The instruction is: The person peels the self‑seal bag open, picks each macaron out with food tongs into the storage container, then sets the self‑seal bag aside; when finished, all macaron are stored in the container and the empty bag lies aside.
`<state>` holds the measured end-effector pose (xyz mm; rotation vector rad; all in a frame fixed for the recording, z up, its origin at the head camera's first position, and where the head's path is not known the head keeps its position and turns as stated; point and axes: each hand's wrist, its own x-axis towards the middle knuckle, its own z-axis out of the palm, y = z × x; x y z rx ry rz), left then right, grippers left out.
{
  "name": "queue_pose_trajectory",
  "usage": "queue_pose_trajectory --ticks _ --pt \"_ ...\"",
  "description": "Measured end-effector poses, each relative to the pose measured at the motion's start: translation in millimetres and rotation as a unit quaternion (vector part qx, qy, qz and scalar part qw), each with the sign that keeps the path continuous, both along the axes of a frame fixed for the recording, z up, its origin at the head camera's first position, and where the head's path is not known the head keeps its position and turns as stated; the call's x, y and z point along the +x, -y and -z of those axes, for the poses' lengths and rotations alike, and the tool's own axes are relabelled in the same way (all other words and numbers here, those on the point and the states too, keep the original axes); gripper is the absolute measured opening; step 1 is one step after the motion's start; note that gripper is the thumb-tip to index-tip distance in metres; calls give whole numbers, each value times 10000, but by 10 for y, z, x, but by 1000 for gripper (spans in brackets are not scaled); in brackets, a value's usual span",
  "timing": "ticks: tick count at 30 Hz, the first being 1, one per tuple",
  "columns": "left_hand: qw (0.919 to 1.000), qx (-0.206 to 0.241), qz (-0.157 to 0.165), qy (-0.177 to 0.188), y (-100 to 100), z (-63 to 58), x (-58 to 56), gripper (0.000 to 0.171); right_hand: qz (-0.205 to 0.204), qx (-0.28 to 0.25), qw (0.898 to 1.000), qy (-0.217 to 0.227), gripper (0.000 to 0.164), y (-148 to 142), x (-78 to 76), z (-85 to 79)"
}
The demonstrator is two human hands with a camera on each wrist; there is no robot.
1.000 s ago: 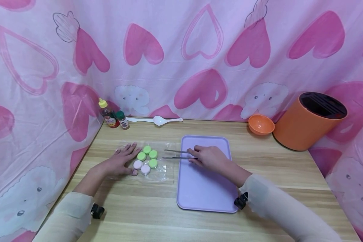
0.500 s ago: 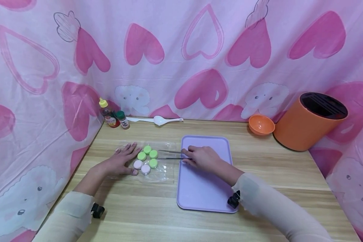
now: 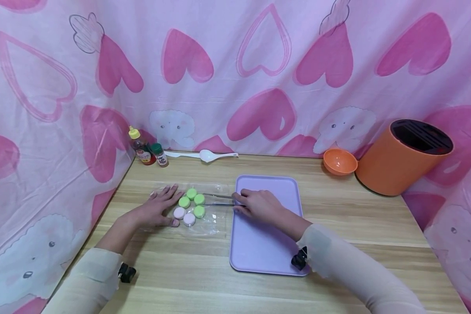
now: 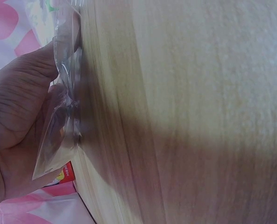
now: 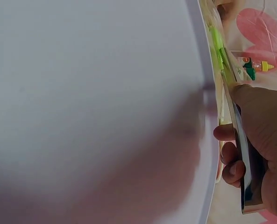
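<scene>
- My right hand (image 3: pixel 261 206) grips slim metal tongs (image 5: pixel 241 136), their two arms parted, above the lilac tray (image 3: pixel 264 246).
- Two smooth, round pale-pink discs (image 3: pixel 189 219) sit by my left hand (image 3: pixel 156 212), which lies spread on clear plastic (image 3: pixel 215 224).
- Four lime-green discs (image 3: pixel 199 199) lie just beyond, near the tong tips, curving into a loose ring.

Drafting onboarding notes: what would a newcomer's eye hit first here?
Likely the pink heart-print curtain around the table, then the big orange slotted holder at the back right. Mid-table, the right hand holds metal tongs over the lilac tray, pointing toward green and pale pink rounds; the left hand lies spread beside those.
</scene>
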<state>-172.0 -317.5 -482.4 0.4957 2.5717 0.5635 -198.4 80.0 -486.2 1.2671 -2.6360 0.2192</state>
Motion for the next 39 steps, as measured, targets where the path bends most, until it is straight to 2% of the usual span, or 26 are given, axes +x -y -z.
queue_pose_trajectory --ticks 16,28,39 --pt "9999 150 -58 63 -12 -10 20 106 171 150 9992 324 30 132 28 45" --pt "9999 109 -31 51 -8 6 20 106 150 237 9995 149 30 115 25 66" --pt "9998 65 -90 172 -7 -52 5 106 229 54 9997 26 35 -70 -16 -38"
